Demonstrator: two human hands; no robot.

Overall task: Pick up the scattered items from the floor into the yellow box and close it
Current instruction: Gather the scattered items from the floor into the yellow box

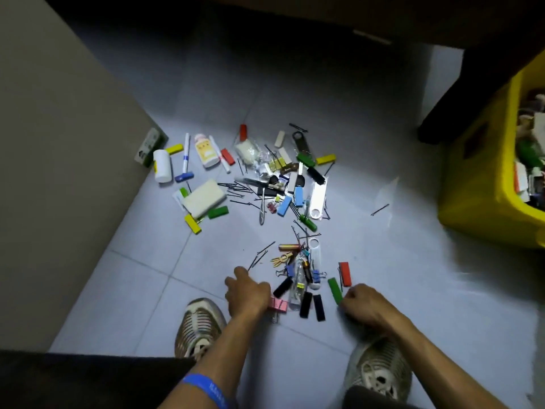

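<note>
Small items lie scattered on the pale tiled floor: hairpins, binder clips, coloured blocks, markers and bottles. The open yellow box [483,184] stands at the right edge, with things inside. My left hand [247,292] lies palm down at the near pile, its fingers reaching to a black hairpin [257,259]. A pink binder clip [279,305] sticks out beside its thumb. My right hand [363,302] has curled fingers at the near end of a green block [335,290]. A red block [344,273] lies just beyond. Two black blocks [312,307] lie between my hands.
A grey cabinet wall [65,172] closes the left side. Dark furniture [483,93] overhangs the box at the upper right. My two shoes [200,326] are planted just behind the near pile. A larger heap with a white sponge [203,197] and a spoon [262,208] lies farther out.
</note>
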